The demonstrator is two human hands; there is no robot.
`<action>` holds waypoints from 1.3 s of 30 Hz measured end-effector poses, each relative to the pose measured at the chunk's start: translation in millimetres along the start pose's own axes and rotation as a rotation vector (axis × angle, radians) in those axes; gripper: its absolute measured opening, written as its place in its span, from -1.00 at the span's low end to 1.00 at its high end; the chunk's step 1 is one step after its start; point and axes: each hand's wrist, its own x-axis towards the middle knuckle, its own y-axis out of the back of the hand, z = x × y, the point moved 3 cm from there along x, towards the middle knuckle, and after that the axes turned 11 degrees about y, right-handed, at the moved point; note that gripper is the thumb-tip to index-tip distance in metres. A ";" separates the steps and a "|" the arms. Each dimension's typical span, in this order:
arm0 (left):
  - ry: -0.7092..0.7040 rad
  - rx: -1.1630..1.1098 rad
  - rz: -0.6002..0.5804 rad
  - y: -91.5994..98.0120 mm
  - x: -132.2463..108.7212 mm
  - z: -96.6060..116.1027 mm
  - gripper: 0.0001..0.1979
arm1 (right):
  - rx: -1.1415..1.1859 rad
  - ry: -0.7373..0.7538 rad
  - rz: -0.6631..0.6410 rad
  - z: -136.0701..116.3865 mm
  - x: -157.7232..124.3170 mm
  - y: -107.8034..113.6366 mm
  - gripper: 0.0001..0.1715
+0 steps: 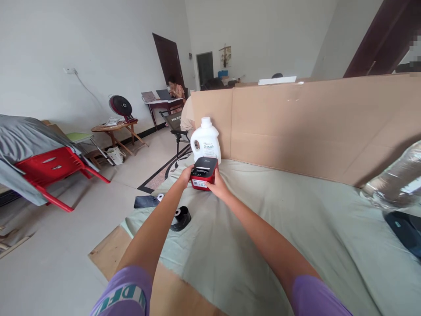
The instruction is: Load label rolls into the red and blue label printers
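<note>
At the left edge of the cloth that covers the tabletop a dark flat slab is seen, and just to its right a black roll; both lie well short of the hands. The left hand is pressed to the left side of the printer, its fingers closed on the casing; the printer, red below and black on top, is found near the cloth's far edge, just in front of a white jug; whether it rests on the cloth or is lifted slightly cannot be told. The right hand is clasped on the right side, fingers likewise grasping the printer. The hold is judged sound if the pressure is shared evenly by both sides, the lid is left unsqueezed, the body is held level and the jug is not nudged. Behind runs a cardboard wall; at far right a wrapped bundle is seen.
</note>
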 end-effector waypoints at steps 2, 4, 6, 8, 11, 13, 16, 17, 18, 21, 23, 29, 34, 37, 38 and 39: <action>-0.178 -0.008 0.091 -6.1 -27.6 5.5 -0.55 | -0.016 -0.043 -0.013 -5.3 -27.6 21.9 0.01; -0.441 0.037 0.095 -26.4 -66.8 -4.5 -0.52 | -0.058 -0.039 -0.031 -3.1 -69.6 59.0 -0.12; -0.650 0.235 -0.116 -62.8 -112.4 -37.6 -0.54 | -0.188 -0.050 -0.029 8.0 -122.8 113.0 -0.21; -0.680 0.612 -0.453 -102.1 -156.9 -91.1 -0.54 | -0.379 -0.080 0.009 20.4 -182.0 181.4 -0.31; -0.832 1.179 -0.757 -133.0 -209.2 -163.7 -0.48 | -0.714 -0.198 0.137 21.9 -269.0 295.3 -0.44; -0.953 1.398 -0.814 -138.2 -224.6 -188.7 -0.45 | -0.929 -0.315 0.246 8.2 -314.8 363.5 -0.50; -1.052 1.538 -0.780 -138.9 -227.0 -198.2 -0.43 | -1.146 -0.541 0.399 -15.2 -351.1 435.5 -0.44; -1.070 1.561 -0.761 -138.6 -226.0 -198.1 -0.43 | -1.177 -0.633 0.426 -18.9 -354.5 450.2 -0.36; -1.084 1.576 -0.744 -138.3 -225.2 -197.5 -0.43 | -1.186 -0.723 0.430 -19.6 -354.3 460.7 -0.25; -1.108 1.595 -0.715 -137.0 -225.6 -196.4 -0.44 | -1.104 -0.955 0.349 -7.2 -343.0 472.6 0.03; -1.105 1.599 -0.714 -136.6 -227.3 -196.2 -0.43 | -1.010 -1.060 0.316 3.8 -335.1 471.7 0.09; -1.090 1.567 -0.731 -137.1 -230.0 -196.0 -0.44 | -0.895 -1.105 0.453 -2.8 -307.4 436.0 0.11; -1.104 1.507 -0.723 -136.3 -231.2 -195.7 -0.44 | -0.728 -0.873 0.298 -31.6 -231.6 328.1 0.18; -1.087 1.498 -0.736 -134.4 -232.7 -195.4 -0.44 | -0.659 -0.837 0.186 -39.3 -189.3 256.1 0.18; -1.082 1.487 -0.738 -133.5 -233.2 -195.0 -0.44 | -0.650 -0.844 0.164 -39.5 -179.9 236.6 0.18; -1.077 1.472 -0.738 -132.5 -233.5 -194.5 -0.45 | -0.647 -0.856 0.151 -38.7 -173.2 220.1 0.18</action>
